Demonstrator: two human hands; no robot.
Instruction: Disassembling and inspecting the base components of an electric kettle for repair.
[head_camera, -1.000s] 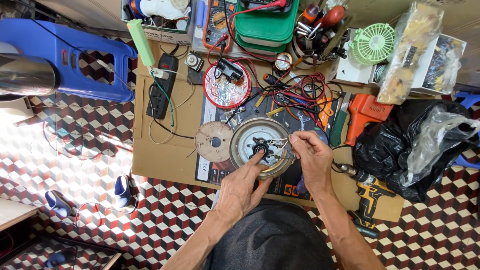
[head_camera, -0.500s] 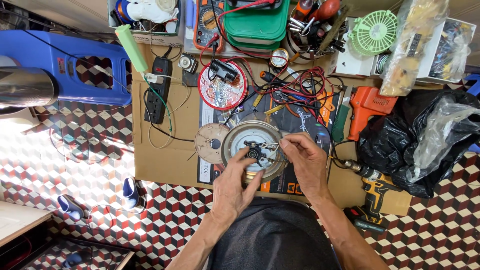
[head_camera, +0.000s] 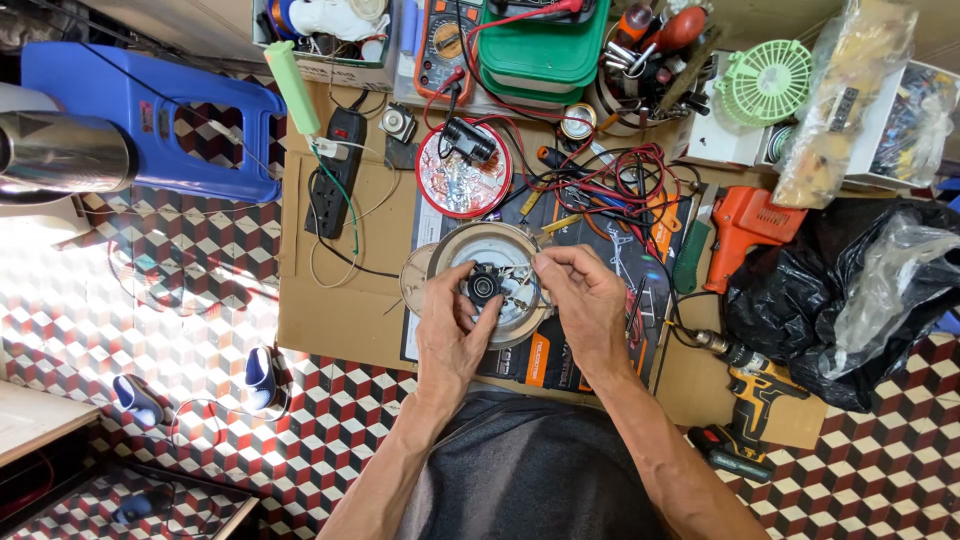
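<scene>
The head camera showed the left hand (head_camera: 452, 330) and right hand (head_camera: 585, 295) both grasping a round appliance base (head_camera: 500, 262) mid-cardboard sheet (head_camera: 340, 320), apparently seating its black motor (head_camera: 483, 288); next likely needs careful alignment.

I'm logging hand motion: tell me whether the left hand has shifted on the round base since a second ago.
Yes. The left hand has moved up the round base, toward the red dish; its fingers now reach the black centre part.

the fingers (head_camera: 548, 262) hide whatever they pinch over the round base (head_camera: 455, 250); its near rim is covered.
</scene>
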